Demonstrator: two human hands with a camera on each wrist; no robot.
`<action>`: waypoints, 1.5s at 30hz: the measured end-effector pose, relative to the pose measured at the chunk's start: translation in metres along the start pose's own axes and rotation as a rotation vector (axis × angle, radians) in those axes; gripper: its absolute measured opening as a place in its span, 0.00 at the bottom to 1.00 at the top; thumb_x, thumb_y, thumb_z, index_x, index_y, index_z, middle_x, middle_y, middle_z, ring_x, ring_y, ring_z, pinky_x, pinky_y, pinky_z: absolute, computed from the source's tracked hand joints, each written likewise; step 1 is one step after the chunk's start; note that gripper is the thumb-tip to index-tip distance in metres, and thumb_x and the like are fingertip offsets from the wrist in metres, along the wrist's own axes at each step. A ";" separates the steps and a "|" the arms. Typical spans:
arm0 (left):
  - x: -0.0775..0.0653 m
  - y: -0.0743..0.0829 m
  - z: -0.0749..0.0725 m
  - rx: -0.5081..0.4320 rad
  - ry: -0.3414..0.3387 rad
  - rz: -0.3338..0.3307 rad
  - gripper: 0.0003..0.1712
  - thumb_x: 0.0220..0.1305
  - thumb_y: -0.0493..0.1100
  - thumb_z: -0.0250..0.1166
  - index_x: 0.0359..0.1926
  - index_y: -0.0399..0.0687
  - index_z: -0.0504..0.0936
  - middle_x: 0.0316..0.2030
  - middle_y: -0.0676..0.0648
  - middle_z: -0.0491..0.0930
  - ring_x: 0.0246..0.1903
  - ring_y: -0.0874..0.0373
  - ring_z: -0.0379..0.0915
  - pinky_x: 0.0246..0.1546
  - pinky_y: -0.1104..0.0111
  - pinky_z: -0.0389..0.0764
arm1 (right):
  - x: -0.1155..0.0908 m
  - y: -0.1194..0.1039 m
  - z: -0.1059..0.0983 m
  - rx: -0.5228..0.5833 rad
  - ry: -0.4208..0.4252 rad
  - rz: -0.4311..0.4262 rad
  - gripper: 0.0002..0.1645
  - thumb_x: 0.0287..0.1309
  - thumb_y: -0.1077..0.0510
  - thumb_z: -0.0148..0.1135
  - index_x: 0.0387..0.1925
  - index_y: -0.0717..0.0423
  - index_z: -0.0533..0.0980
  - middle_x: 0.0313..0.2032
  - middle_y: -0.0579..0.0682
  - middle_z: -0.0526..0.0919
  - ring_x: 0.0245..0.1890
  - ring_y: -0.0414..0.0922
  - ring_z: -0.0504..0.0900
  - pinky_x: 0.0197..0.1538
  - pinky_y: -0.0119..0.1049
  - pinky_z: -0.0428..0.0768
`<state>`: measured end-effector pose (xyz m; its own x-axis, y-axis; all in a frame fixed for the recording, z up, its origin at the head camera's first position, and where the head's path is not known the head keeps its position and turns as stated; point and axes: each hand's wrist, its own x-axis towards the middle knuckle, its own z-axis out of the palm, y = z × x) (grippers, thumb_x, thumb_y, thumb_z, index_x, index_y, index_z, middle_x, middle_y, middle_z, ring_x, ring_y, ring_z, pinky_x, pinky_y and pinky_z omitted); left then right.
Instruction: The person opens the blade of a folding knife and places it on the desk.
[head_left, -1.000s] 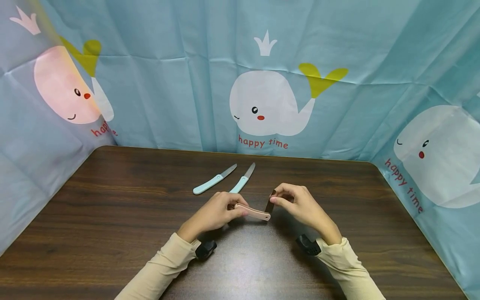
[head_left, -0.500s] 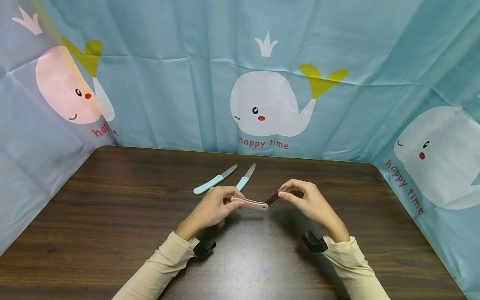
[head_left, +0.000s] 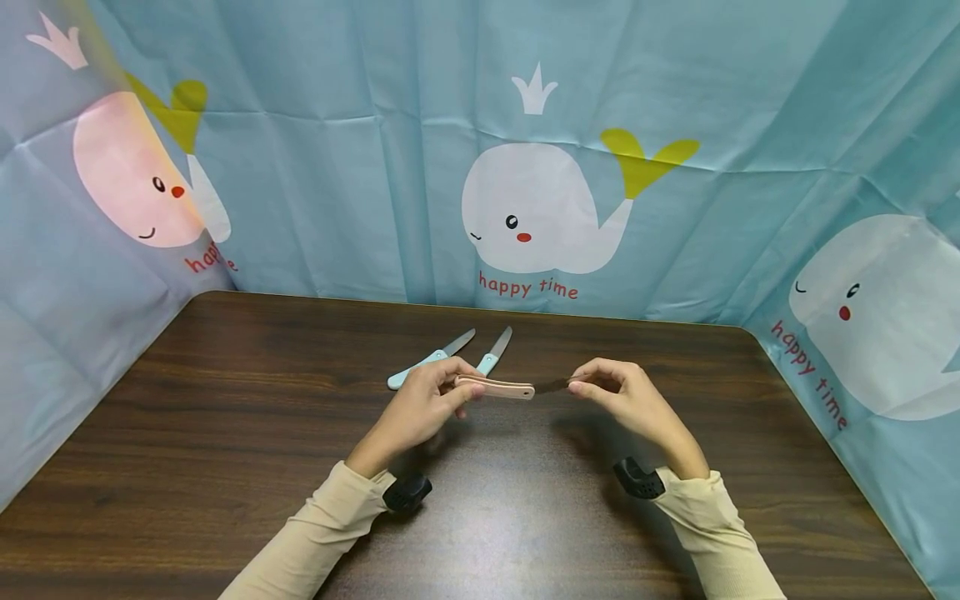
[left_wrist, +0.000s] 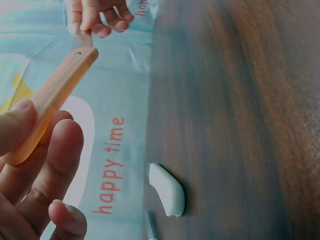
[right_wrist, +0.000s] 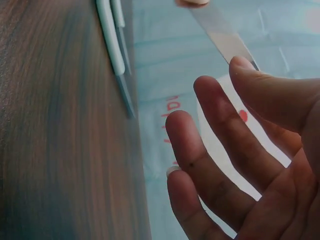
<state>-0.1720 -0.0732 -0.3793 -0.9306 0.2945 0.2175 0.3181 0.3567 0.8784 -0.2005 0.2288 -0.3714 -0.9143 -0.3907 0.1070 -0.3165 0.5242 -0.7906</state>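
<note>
A folding knife with a pink handle (head_left: 498, 389) is held above the table between both hands. My left hand (head_left: 423, 408) grips the rear of the handle, thumb on the near side. The blade (right_wrist: 225, 37) is swung out roughly in line with the handle and looks dark in the head view. My right hand (head_left: 633, 404) pinches the blade near its tip between thumb and index finger, other fingers loosely spread. Behind the left hand, two folding knives with light blue handles lie opened on the table: one knife (head_left: 459, 342) partly covered by that hand, the other knife (head_left: 487, 363) beside it.
The dark wood table (head_left: 225, 450) ends at a light blue curtain (head_left: 330, 183) printed with whales, which hangs along the back and both sides. Each wrist wears a black camera, such as the left wrist camera (head_left: 407, 493).
The right hand has moved right and swung the blade from steeply upright to nearly level, in line with the handle. The left hand has risen slightly with the handle.
</note>
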 end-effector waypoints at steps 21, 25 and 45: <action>0.000 0.001 -0.007 -0.015 -0.032 -0.007 0.09 0.66 0.41 0.66 0.45 0.44 0.85 0.32 0.37 0.86 0.28 0.49 0.81 0.29 0.73 0.76 | 0.001 0.003 0.001 -0.071 -0.013 -0.052 0.09 0.59 0.56 0.70 0.40 0.56 0.84 0.34 0.47 0.88 0.30 0.34 0.81 0.35 0.30 0.79; 0.000 0.001 -0.009 -0.009 -0.028 0.016 0.09 0.66 0.41 0.67 0.44 0.44 0.85 0.31 0.41 0.86 0.28 0.50 0.82 0.29 0.72 0.76 | 0.001 0.003 0.003 -0.057 0.004 -0.047 0.08 0.60 0.55 0.70 0.39 0.53 0.85 0.34 0.48 0.88 0.29 0.36 0.80 0.34 0.29 0.78; 0.001 0.001 -0.006 0.052 0.004 -0.041 0.08 0.62 0.44 0.71 0.41 0.48 0.85 0.28 0.48 0.81 0.25 0.61 0.72 0.27 0.73 0.72 | 0.000 0.000 0.000 -0.018 0.095 0.010 0.09 0.60 0.53 0.69 0.40 0.52 0.84 0.36 0.59 0.87 0.27 0.40 0.79 0.31 0.30 0.75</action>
<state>-0.1733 -0.0778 -0.3761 -0.9437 0.2749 0.1840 0.2889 0.4142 0.8631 -0.2004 0.2281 -0.3713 -0.9370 -0.3121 0.1570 -0.3112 0.5415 -0.7810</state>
